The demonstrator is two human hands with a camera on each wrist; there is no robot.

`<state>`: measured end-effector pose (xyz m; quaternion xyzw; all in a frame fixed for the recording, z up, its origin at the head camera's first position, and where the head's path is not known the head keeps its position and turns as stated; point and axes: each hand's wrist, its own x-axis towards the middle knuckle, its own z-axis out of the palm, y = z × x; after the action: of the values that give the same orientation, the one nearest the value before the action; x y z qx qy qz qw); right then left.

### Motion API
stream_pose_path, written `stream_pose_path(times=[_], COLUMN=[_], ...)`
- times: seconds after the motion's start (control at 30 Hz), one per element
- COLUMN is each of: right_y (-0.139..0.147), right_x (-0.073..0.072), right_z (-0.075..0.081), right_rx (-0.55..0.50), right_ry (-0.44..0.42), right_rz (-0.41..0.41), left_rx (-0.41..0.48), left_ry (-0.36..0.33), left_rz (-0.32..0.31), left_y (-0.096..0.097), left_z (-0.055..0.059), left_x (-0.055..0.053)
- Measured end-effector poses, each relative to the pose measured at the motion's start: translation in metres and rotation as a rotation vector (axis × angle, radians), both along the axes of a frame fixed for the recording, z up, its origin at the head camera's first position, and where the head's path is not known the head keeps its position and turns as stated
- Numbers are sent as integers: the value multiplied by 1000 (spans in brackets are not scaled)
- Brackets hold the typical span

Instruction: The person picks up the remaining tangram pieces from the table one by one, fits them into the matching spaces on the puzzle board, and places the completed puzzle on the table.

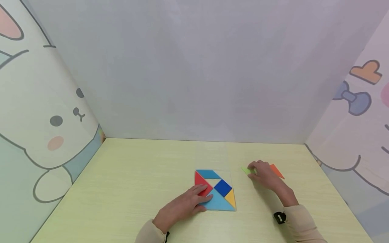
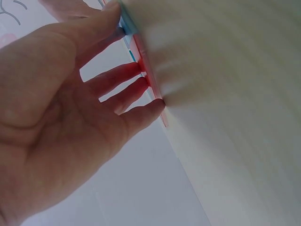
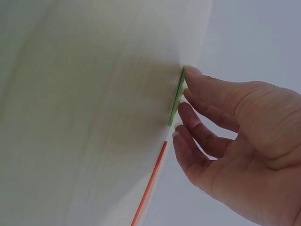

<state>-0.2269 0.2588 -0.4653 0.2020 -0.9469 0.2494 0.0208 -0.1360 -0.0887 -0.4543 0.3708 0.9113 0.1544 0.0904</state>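
Observation:
My left hand (image 1: 182,206) rests with extended fingers on a tangram, over its red triangle (image 1: 198,178) and the large light blue triangle (image 1: 220,203). Around these lie a blue parallelogram (image 1: 208,173), a dark blue square (image 1: 223,187) and a small yellow triangle (image 1: 231,198). A pale triangular gap shows between the parallelogram and the square. To the right, my right hand (image 1: 265,175) pinches a green tangram piece (image 3: 177,96) between thumb and fingers, close to the tabletop. Its full outline is hidden by the fingers. Partly behind that hand lies an orange piece (image 1: 277,171).
The pale yellow table (image 1: 121,189) carries all the pieces. A plain light wall (image 1: 194,74) stands at the back. Panels with cartoon animals flank the table at left (image 1: 27,101) and right (image 1: 358,141).

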Motion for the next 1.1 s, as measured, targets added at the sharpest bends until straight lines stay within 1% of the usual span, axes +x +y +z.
stream_pose_path(times=[0.1,0.4,0.5,0.57,0.87,1.1], right_y=[1,10,10,10,10,11], right_x=[-1,-1,-1,-2,-1,0], right_z=[-2,-5,-4,-3,-2,-3], right_rx=[9,-106,-120,-126,-143,-182], right_ry=[9,-48,-93,-108,-138,-167], right_rz=[16,89,92,106,130,155], left_rx=[-3,-6,-6,-6,-4,3], left_ry=[-4,-1,4,7,25,34], left_rz=[4,2,0,-2,-11,-11], left_y=[0,0,0,0,0,-1], left_z=[0,0,-1,-1,-3,-5], left_x=[0,-1,-1,-1,-1,-3])
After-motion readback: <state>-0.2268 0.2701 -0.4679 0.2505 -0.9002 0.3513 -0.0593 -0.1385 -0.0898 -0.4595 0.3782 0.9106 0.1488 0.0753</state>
